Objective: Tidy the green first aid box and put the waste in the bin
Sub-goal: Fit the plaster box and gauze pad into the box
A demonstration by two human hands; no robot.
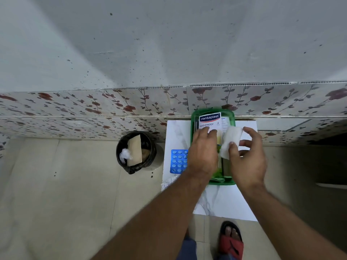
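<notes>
The green first aid box [193,128] stands on a small white marble-look table [223,201] by the wall. Inside it lies a white Hansaplast plaster packet [209,120]. My left hand [203,151] rests in the box, fingers on the packet's lower edge; whether it grips it is unclear. My right hand [247,156] hovers over the box's right side and pinches a white gauze pad [231,139] between thumb and fingers. A black-lined bin [136,152] on the floor to the left holds brown paper and white cotton.
A blue blister pack of tablets [178,161] lies on the table left of the box, partly under my left wrist. The floral-tiled wall [93,106] runs just behind the table. My sandalled foot [231,241] stands on the floor below the table.
</notes>
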